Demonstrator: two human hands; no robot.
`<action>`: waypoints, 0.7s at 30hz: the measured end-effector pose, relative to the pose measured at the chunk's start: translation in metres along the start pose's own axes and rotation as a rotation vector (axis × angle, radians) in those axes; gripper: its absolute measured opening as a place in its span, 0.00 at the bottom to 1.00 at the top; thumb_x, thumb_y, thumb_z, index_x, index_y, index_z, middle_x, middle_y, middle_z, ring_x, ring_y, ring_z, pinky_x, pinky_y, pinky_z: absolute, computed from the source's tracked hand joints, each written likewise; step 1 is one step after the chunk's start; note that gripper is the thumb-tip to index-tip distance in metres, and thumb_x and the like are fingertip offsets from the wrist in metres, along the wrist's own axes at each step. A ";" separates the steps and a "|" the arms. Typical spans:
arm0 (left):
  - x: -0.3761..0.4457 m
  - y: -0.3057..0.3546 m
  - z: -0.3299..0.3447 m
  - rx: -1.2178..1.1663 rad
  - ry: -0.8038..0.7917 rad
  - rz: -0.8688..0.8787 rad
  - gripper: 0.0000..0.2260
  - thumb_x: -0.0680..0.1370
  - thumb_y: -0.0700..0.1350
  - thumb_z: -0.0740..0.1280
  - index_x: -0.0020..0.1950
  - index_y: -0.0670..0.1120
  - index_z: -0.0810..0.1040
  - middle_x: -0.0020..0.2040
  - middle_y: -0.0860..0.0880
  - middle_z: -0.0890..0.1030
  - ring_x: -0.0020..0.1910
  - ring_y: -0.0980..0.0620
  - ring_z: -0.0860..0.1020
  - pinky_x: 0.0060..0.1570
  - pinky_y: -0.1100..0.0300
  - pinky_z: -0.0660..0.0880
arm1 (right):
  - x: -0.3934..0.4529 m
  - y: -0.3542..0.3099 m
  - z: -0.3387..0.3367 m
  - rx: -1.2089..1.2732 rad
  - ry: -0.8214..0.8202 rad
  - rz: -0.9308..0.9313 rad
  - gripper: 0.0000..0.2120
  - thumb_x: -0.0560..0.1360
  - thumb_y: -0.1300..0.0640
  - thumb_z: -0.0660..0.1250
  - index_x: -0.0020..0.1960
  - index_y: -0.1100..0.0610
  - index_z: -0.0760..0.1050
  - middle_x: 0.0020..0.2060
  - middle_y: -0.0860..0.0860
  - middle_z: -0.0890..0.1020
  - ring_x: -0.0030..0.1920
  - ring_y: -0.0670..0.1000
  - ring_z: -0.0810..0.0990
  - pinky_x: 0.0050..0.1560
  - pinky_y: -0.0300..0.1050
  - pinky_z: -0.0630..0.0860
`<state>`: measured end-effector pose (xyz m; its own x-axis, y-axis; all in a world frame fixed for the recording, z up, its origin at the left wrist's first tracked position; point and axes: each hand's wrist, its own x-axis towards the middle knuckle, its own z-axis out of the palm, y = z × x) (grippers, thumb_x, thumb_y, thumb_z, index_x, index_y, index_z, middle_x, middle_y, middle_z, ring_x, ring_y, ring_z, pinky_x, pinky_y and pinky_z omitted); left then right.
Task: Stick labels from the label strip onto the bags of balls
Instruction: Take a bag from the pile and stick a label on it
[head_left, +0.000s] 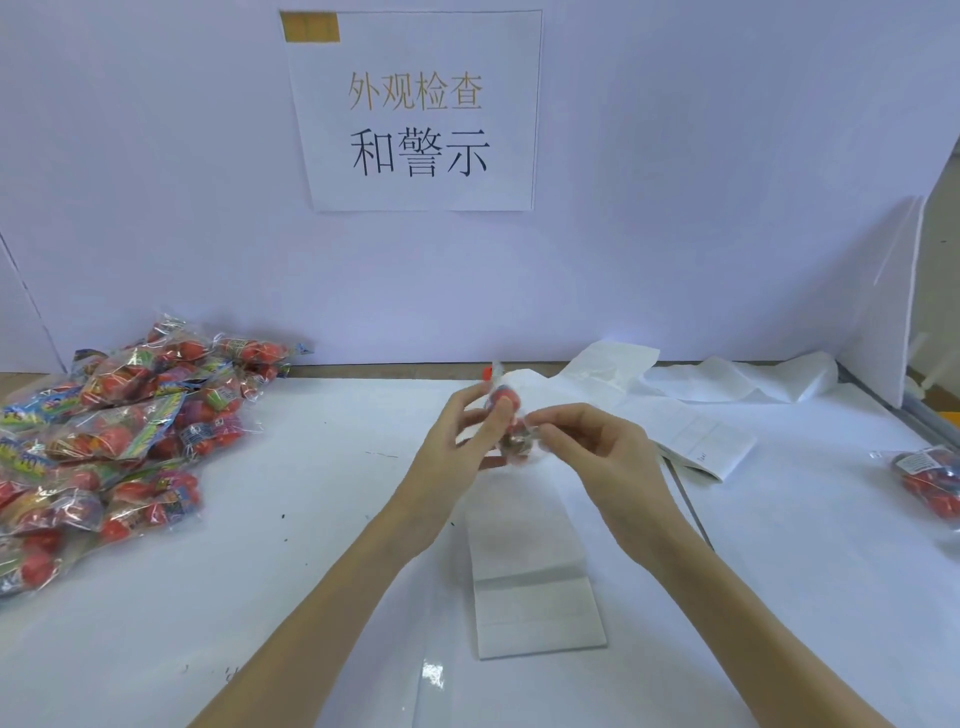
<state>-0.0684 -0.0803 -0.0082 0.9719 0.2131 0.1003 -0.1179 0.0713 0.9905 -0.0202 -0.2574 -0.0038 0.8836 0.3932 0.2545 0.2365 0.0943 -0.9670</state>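
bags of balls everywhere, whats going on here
A person is labelling bags of balls. Both the left hand and right hand hold one bag up above the label strip. A pile of bags waits at the left; a single bag lies at the far right.

A small clear bag of red balls (506, 415) is being held up above the white table, blurred and partly hidden by fingers. A heap of bags of balls (109, 447), clear wrap with bright printed headers and red balls inside, is lying at the left. One more bag (930, 483) is lying at the far right edge. The white label strip (530, 582) is lying flat mid-table, trailing back crumpled toward the wall.
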 end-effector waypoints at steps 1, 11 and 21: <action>-0.001 0.001 0.002 -0.071 -0.044 -0.035 0.26 0.76 0.62 0.73 0.66 0.46 0.76 0.56 0.45 0.84 0.50 0.48 0.85 0.47 0.57 0.81 | -0.002 0.000 0.001 -0.019 -0.083 -0.015 0.12 0.82 0.64 0.68 0.53 0.51 0.88 0.53 0.50 0.88 0.57 0.53 0.86 0.61 0.44 0.80; 0.007 -0.007 -0.006 -0.082 0.220 -0.028 0.21 0.75 0.43 0.78 0.65 0.45 0.74 0.54 0.49 0.87 0.45 0.51 0.86 0.32 0.64 0.75 | -0.004 -0.009 -0.010 -0.315 -0.383 0.148 0.16 0.77 0.52 0.76 0.55 0.55 0.71 0.49 0.48 0.87 0.54 0.51 0.87 0.64 0.59 0.79; 0.007 -0.007 -0.019 0.266 0.368 0.265 0.32 0.76 0.49 0.78 0.75 0.62 0.66 0.56 0.54 0.83 0.50 0.59 0.84 0.44 0.66 0.81 | 0.002 0.000 -0.023 -0.644 -0.530 0.040 0.01 0.80 0.51 0.73 0.50 0.45 0.83 0.49 0.38 0.86 0.53 0.38 0.83 0.61 0.41 0.77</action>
<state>-0.0644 -0.0612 -0.0166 0.7743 0.5219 0.3578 -0.2473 -0.2708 0.9303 -0.0086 -0.2778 -0.0028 0.6268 0.7787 0.0256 0.5360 -0.4072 -0.7395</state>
